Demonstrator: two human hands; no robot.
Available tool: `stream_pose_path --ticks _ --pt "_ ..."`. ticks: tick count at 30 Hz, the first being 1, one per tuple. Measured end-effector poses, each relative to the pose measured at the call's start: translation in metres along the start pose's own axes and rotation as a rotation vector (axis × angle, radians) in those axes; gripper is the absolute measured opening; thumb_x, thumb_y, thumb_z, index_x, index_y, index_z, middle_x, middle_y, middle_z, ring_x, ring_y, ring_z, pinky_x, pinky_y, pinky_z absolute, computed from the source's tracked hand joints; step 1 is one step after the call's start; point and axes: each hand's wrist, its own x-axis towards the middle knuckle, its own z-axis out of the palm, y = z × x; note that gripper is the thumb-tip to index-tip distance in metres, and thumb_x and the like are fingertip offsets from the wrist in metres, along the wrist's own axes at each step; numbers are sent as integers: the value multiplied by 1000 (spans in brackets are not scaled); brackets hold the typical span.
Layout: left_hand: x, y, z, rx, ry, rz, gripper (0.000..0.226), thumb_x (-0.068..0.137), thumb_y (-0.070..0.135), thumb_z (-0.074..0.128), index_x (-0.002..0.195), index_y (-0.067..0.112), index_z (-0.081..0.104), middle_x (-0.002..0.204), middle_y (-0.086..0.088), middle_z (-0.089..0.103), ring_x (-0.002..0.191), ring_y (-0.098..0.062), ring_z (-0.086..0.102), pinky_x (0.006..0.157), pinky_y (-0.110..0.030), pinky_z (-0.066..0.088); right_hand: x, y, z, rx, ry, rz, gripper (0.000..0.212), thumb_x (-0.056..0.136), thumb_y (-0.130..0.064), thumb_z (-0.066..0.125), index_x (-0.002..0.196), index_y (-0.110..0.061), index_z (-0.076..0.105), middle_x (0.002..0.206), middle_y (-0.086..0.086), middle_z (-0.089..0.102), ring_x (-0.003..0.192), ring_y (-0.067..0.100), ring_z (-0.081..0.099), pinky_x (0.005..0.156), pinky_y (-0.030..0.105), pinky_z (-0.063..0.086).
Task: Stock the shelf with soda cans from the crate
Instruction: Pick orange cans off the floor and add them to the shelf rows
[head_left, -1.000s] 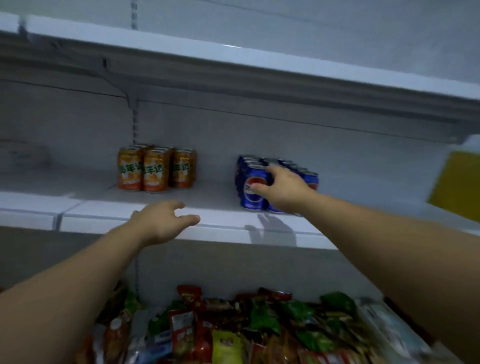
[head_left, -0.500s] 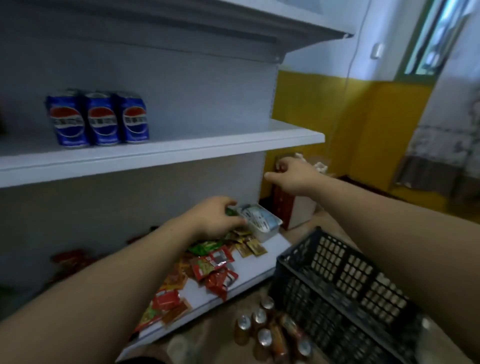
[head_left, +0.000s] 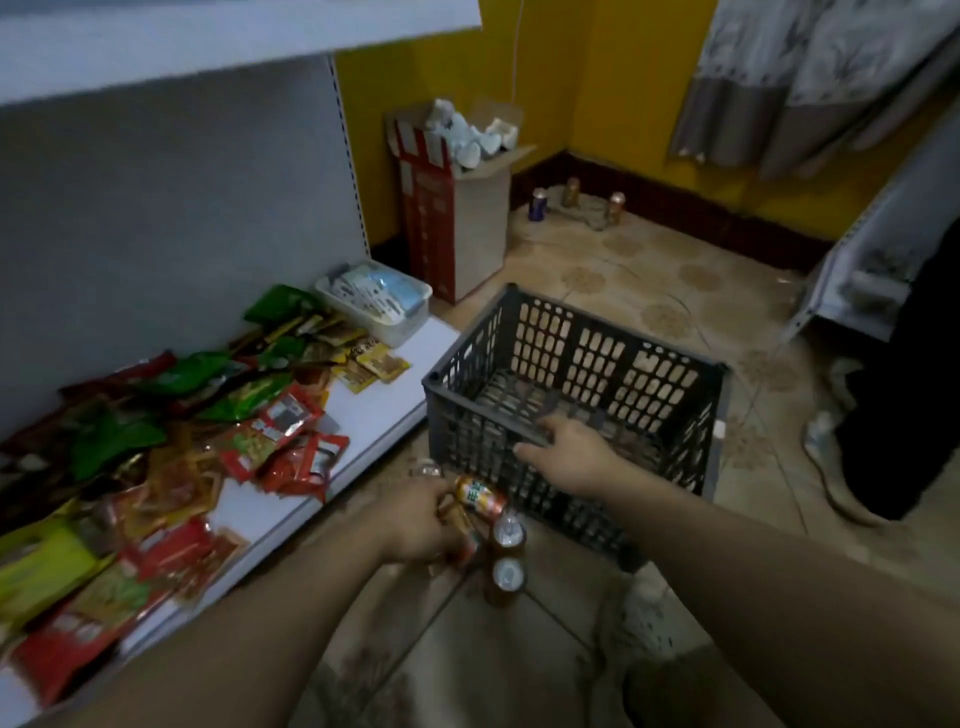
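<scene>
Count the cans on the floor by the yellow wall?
3: a blue can at left, a middle can nearest the wall, a right can. The box may hide more.

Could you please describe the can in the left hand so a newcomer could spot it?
Find the dark plastic crate on the floor. At its near left corner, the left hand grips an orange can. Unlike the upright cans beside it, it is tilted, showing its label.
</scene>
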Motion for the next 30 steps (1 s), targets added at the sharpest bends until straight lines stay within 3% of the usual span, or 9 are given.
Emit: stream_pose_path --ticks 3,6,8,10,13,15,21,25,30 --pt "33 -27 31 -30 -83 -17 49 60 44 67 105 26 64 110 2 63 102 -17 59 86 -31 49 25 22 42 -36 -118 46 60 93 -47 56 139 -12 43 137 10 52 119 26 52 94 34 45" --pt "62 -50 61 -67 -139 -44 34 69 33 76 98 21 62 101 1 60 98 -21 57 82 -33 48 53 46 85 -60 -228 88 60 93 -44 58 141 -11 43 142 11 48 126 28 48 101 34 41" --pt "81 -68 85 -82 -183 -62 48 71 37 74 114 22 60 114 2 59 105 -20 57 86 -31 47 69 63 110 -73 -277 97 51 92 -39 61 134 -12 51 132 11 54 120 26 52 97 30 41" --pt "94 -84 106 -92 -195 -86 65 64 48 70 126 38 52 123 7 57 112 -18 55 89 -30 46 81 79 135 -91 -315 91 36 89 -36 64 118 -15 59 114 9 59 102 22 55 89 29 44" --pt "109 -104 136 -91 -238 -73 69 69 41 73 133 35 48 128 9 54 114 -16 52 82 -19 36 98 104 177 -140 -391 69 48 92 -33 61 133 -13 50 132 8 53 117 26 52 93 29 42" --pt "118 -117 151 -146 -279 -87 78 70 35 75 141 30 41 139 5 47 123 -17 47 89 -20 36 106 120 206 -162 -448 109 52 90 -33 61 135 -14 45 133 15 48 116 36 52 94 35 44" --pt "131 -144 172 -220 -346 -168 91 59 51 66 142 30 38 138 2 51 122 -19 49 97 -31 41 115 147 247 -125 -288 187 72 91 -22 59 150 -29 18 126 13 38 97 41 55 74 30 38" --pt "125 -142 163 -251 -327 -202 73 68 40 74 136 28 49 132 1 55 116 -20 52 94 -31 44 109 142 243 -141 -230 155 69 89 -29 61 148 -33 25 120 11 44 97 38 56 75 31 40" --pt "92 -116 118 -198 -178 -77 62 78 24 74 134 23 49 124 11 48 113 -13 47 75 -13 28 79 97 203 -62 -81 83 64 80 -47 68 138 -40 41 127 3 42 109 27 55 83 29 43"
